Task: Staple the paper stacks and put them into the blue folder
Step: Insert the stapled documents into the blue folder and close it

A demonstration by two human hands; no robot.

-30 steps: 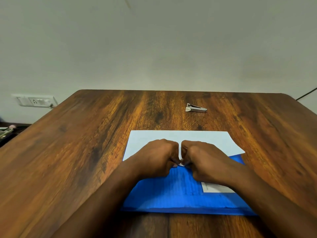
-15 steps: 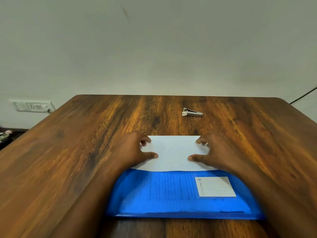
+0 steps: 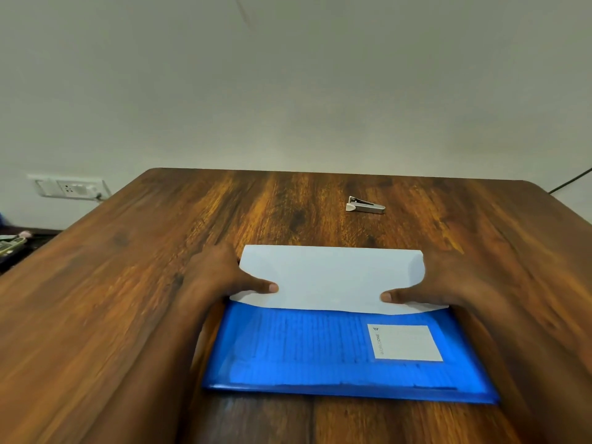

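We see soft, even, shadowless light, motion blur smearing both forearms below the left hand [image 3: 217,277], and wide-angle bowing at the edges.

Bare table [image 3: 160,299] lies open to both sides of me; only the stapler [image 3: 365,206] sits in the way beyond the paper [image 3: 330,277].

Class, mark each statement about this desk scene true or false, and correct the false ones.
1. Both hands grip the paper stack. True.
2. The stapler lies on the blue folder. False: it lies on the table, beyond the paper.
3. The left hand holds the paper's left edge, the right hand its right. True.
4. The folder's white label is on its left half. False: right half.
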